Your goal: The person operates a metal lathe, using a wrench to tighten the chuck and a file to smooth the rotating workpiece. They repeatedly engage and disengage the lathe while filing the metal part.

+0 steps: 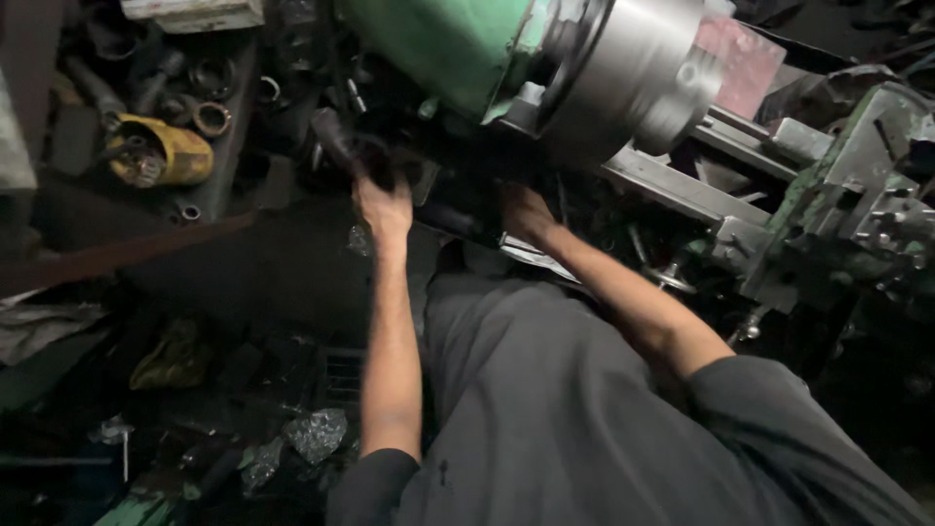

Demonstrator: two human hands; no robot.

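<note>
While gripped: dark handle (336, 136) inside left fingers (375, 185).

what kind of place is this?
Most likely a metalworking or machine shop. A green lathe with a large steel chuck fills the top, metal rings and pipe bits lie on a dark bench, and the left hand grips a dark lever.

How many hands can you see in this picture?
2. The left hand grips a dark, blurred tool below the green lathe. The right hand reaches under the big silver chuck. Its fingers are partly hidden in shadow.
</note>
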